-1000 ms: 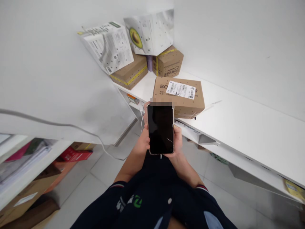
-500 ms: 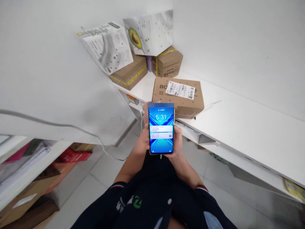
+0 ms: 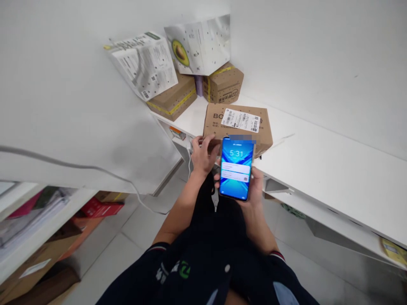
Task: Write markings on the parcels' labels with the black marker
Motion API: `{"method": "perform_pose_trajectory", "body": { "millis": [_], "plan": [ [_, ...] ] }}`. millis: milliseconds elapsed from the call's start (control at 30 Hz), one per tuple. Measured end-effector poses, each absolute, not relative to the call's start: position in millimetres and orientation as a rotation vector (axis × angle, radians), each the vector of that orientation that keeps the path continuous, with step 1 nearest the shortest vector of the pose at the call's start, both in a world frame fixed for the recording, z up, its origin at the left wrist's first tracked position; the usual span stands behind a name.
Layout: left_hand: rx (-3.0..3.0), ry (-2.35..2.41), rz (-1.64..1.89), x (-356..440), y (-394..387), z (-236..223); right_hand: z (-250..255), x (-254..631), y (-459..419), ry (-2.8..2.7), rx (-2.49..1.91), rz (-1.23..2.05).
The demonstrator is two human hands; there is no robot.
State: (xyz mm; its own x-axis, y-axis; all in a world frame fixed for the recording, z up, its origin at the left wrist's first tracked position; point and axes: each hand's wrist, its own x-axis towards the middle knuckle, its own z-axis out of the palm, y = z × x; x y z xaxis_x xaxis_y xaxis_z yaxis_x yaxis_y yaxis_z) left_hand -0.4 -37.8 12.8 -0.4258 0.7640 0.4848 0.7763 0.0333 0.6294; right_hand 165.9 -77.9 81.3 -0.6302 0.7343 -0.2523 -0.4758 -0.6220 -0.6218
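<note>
The lit smartphone (image 3: pixel 235 176), in front of the labelled cardboard box (image 3: pixel 229 130) on the white counter (image 3: pixel 318 156), is best steadied by its edges, as the right hand (image 3: pixel 255 190) clasps it, with the left hand (image 3: pixel 202 156), loosely curled and fingers apart just beside it, off the screen (image 3: pixel 234 189).

Phone (image 3: pixel 235 173) flashing a glossy, glass-like screen; matt cardboard on the labelled box (image 3: pixel 222 129); smooth countertop (image 3: pixel 318 152); shirt (image 3: pixel 205 258) in matt cloth!

One head view looks forward and down past the dark shirt (image 3: pixel 206 250) at the nearby counter (image 3: pixel 318 156).
</note>
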Motion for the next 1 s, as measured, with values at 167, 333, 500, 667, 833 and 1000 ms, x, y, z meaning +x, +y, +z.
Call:
{"method": "perform_pose_trajectory", "body": {
  "millis": [167,333,500,667,833,1000],
  "plan": [
    [-1.695,-2.151,-1.456,0,-38,18,67,238,-56,-0.822,-1.153,1.459],
    [-1.694,-2.153,-1.482,0,-38,17,45,321,-36,-1.18,-1.876,0.518],
    [-1.699,-2.166,-1.487,0,-38,19,38,367,-27,-1.481,-2.369,0.032],
    [-1.705,-2.167,-1.483,0,-39,20,31,387,-19,-1.517,-2.505,0.055],
    [-1.713,-2.172,-1.485,-1,-39,20,25,395,-10,-1.463,-2.526,0.05],
    [-1.721,-2.14,-1.514,-1,-39,19,14,402,-5,-1.463,-2.506,0.059]
  ]
}}
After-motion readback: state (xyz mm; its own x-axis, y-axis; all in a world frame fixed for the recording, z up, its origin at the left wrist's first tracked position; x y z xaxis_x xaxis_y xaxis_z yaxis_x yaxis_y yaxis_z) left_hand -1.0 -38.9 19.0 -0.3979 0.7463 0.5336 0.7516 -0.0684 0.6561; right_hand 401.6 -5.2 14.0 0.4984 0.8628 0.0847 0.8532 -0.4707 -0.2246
